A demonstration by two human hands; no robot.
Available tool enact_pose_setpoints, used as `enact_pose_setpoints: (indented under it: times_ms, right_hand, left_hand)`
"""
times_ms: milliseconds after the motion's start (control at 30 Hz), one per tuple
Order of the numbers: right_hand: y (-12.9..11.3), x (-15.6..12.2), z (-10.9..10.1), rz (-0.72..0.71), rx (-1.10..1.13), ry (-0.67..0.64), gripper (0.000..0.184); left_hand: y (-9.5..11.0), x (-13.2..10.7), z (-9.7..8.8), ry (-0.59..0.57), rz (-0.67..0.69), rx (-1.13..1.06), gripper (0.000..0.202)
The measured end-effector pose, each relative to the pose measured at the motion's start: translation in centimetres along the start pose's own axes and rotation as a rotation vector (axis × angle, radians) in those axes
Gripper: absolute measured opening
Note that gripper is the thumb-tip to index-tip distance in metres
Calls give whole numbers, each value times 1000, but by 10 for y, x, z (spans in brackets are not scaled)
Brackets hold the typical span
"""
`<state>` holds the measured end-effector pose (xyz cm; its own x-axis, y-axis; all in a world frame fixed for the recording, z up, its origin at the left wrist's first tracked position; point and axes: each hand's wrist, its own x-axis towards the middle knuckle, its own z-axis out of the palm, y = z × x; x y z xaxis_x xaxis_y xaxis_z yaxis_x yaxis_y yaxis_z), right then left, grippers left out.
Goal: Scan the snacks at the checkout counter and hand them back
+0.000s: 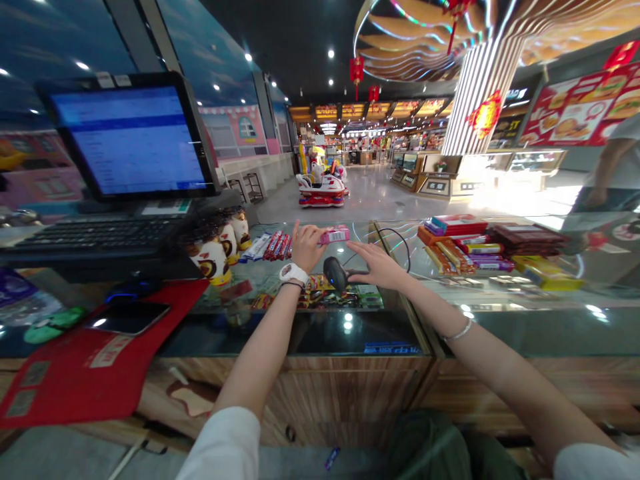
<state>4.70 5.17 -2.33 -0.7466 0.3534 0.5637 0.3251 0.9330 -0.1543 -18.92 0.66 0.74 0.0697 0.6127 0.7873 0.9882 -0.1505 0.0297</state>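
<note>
My left hand [307, 245] is closed on a small pink pack [335, 235], gripping its left end. A printed barcode shows on the pack's side. Just right of the pack is my right hand [377, 264], fingers stretched towards it and thumb apart below. A black barcode scanner [335, 275] sits by that thumb, between my two hands; whether the thumb touches it I cannot tell. Under both hands lies the glass counter [360, 330], with colourful packets [325, 293] seen through it. Left of my left hand are red-wrapped bars [278, 246] in a row.
A monitor [131, 137] and keyboard [95, 233] stand left, beside patterned cups [213, 257]. A phone [131, 316] lies on a red mat [95, 373]. Stacked chocolate bars [460, 247] are on the right; a person [610, 167] stands beyond. One small packet [332, 458] is on the floor.
</note>
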Motion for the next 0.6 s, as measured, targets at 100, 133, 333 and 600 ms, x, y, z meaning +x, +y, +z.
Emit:
enact_pose_setpoints:
  times_ms: [100, 133, 333, 600]
  right_hand:
    - [0, -5, 16, 1, 19, -189, 106]
    - [1, -7, 21, 6, 18, -238, 107]
    - [0, -8, 29, 49, -30, -315, 77]
    - [-14, -3, 15, 98, -56, -240, 52]
  left_hand:
    - [-3, -1, 3, -18, 6, 3, 24]
    - [-3, -1, 3, -26, 8, 3, 24]
    - [-5, -3, 5, -43, 10, 13, 23]
    - [-13, -5, 10, -21, 4, 23, 24]
